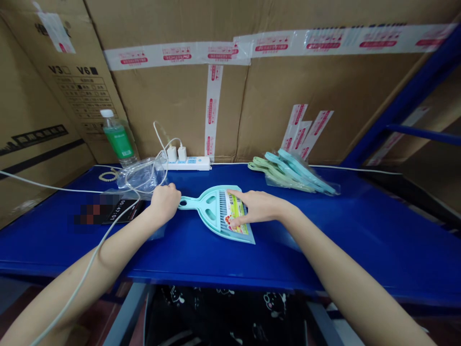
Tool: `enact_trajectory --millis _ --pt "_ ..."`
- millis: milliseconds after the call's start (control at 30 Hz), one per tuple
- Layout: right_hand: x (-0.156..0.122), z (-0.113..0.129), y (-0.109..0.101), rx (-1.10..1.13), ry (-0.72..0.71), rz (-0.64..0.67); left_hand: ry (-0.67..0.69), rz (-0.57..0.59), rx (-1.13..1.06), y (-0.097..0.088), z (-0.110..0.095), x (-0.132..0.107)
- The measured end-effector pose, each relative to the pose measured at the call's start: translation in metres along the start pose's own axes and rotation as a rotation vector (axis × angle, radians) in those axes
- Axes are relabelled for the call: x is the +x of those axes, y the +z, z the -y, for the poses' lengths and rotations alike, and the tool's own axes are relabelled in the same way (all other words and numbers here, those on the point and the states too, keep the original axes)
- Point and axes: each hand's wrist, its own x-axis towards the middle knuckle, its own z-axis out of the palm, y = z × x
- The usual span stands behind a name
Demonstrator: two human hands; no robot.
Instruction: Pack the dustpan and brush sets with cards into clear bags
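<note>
A mint-green dustpan [207, 218] lies on the blue table with its handle to the left. A small brush with grey bristles [223, 211] and a colourful label card [236, 211] sit in its pan. My right hand [261, 206] grips the dustpan's wide right end, thumb and forefinger spread over the label; its other fingers are hidden. My left hand [165, 203] is closed in a fist at the handle's tip. What it holds, if anything, is hidden. Clear plastic shows beneath the left wrist.
Green and blue dustpan sets [295, 173] in clear wrap lie at back right. A power strip [190, 163] with two chargers, crumpled plastic [140, 175], a bottle [118, 139] and a phone-like timer display [120, 211] stand or lie left. A white cable crosses my left arm.
</note>
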Motion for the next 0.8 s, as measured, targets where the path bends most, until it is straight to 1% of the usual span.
enact_trajectory --millis 467,800 --pt "-0.002 -0.0012 -0.0019 -0.008 -0.016 -0.012 0.02 -0.001 0.005 -0.0009 -0.0003 -0.0006" --pt "-0.0036 -0.0002 -0.0044 -0.035 -0.021 -0.078 0.015 0.003 0.007 -0.0005 -0.0002 -0.0007"
